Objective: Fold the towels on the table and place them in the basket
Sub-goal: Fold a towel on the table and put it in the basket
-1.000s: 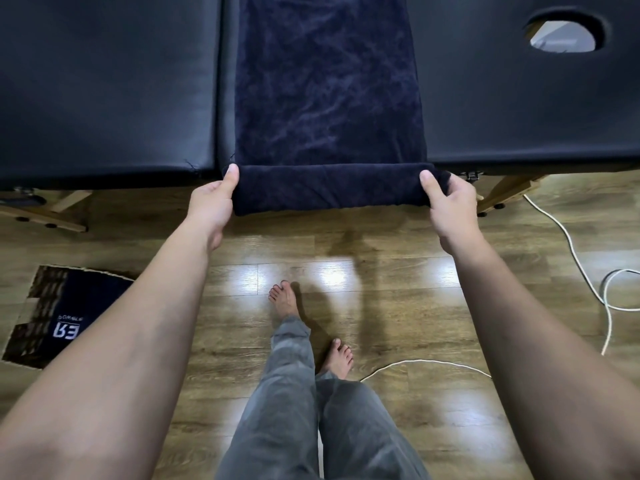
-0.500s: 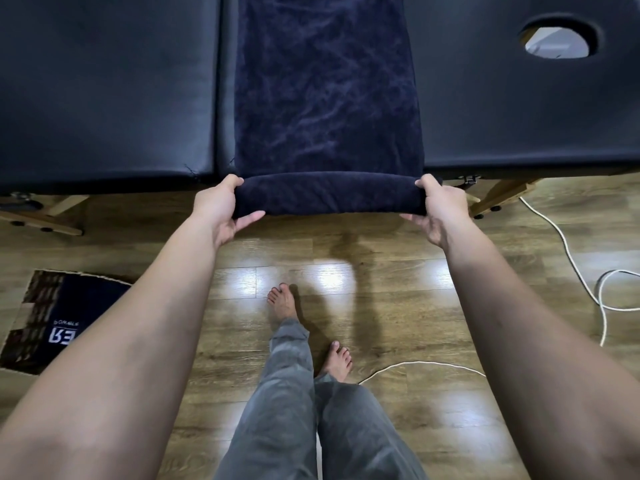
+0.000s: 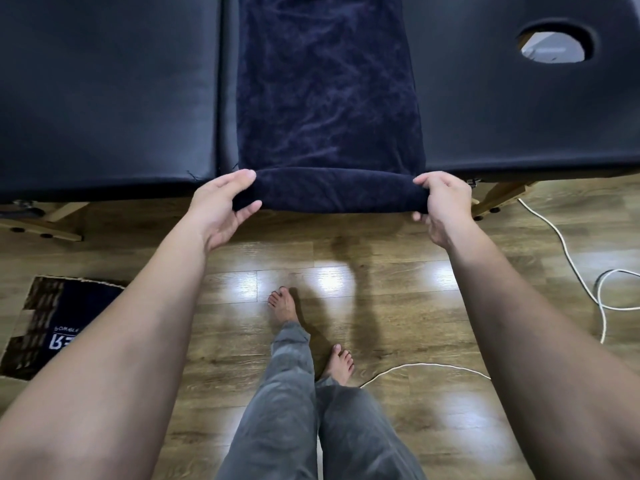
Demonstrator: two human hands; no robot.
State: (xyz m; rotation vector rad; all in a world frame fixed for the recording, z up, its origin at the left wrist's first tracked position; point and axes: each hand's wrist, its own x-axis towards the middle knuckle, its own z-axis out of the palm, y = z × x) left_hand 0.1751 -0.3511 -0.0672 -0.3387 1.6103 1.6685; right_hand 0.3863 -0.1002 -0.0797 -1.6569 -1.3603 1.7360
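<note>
A dark navy towel [image 3: 329, 98] lies in a long strip across the black padded table [image 3: 104, 98], reaching away from me. Its near end is rolled into a thick tube [image 3: 332, 190] at the table's front edge. My left hand [image 3: 221, 206] grips the roll's left end, thumb under and fingers over it. My right hand [image 3: 445, 202] pinches the roll's right end. At the lower left of the floor stands a woven basket [image 3: 34, 327] with dark navy cloth inside, partly hidden by my left forearm.
The table has an oval face hole [image 3: 554, 46] at the far right and wooden legs [image 3: 498, 199] under its front edge. A white cable [image 3: 571, 258] snakes over the wooden floor on the right. My bare feet and grey trousers [image 3: 294, 410] are below.
The towel's hanging end has been rolled up onto the table edge. Both hands rose with it and turned, fingers now wrapping over the roll's ends.
</note>
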